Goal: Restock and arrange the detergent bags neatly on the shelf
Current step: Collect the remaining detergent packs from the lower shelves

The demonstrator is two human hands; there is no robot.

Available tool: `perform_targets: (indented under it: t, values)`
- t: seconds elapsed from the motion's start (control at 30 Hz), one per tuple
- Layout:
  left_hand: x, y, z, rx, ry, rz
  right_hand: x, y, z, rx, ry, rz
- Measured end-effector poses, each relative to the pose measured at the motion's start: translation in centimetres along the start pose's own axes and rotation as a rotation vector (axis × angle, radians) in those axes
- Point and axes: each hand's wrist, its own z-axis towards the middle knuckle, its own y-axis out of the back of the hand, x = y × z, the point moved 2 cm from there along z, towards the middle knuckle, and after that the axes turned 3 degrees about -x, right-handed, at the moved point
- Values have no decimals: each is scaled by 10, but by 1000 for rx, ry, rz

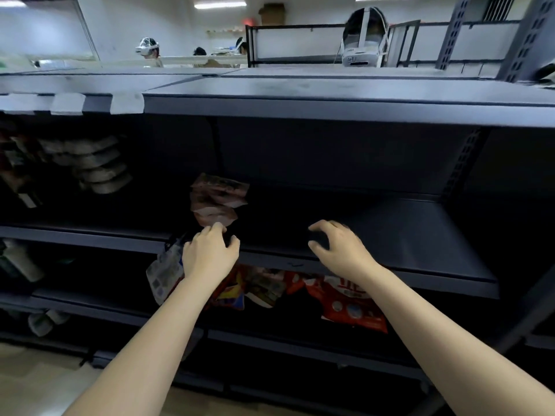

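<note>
While reaching in: both hands are hovering over the middle shelf (420, 229).
Left hand (210, 250): fingertips touching the stacked detergent bags (217, 199) — squaring the pile, nothing gripped.
Right hand (339, 244): curled loosely, empty.
Spare bags (351, 304): lying jumbled on the shelf below — probably the restock supply.

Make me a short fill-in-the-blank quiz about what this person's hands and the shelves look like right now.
1. The left hand reaches toward a stack of reddish ____ lying on the middle shelf.
2. The right hand hovers over a bare stretch of that shelf and holds ____.
3. The red and white bags lie on the shelf ____ the hands.
4. The top shelf holds a white ____.

Missing words: bags; nothing; below; headset
</note>
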Motion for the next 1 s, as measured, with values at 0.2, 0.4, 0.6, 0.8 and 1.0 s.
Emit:
perform_targets:
  t: [0.2, 0.4, 0.6, 0.8, 1.0]
  values:
    - [41, -1, 45, 95, 185, -61, 18, -32, 55, 101, -22, 36]
    - [69, -12, 85, 105, 415, -493, 36, -59, 96, 168, -90, 44]
    - [99, -47, 132, 119, 723, -892, 51, -89, 131, 143, -91, 50]
    - [102, -61, 175, 223, 625, -1042, 65, -118, 165, 114, -125, 39]
    - [100, -70, 197, 371, 575, -1020, 73, -131, 184, 88, -145, 12]
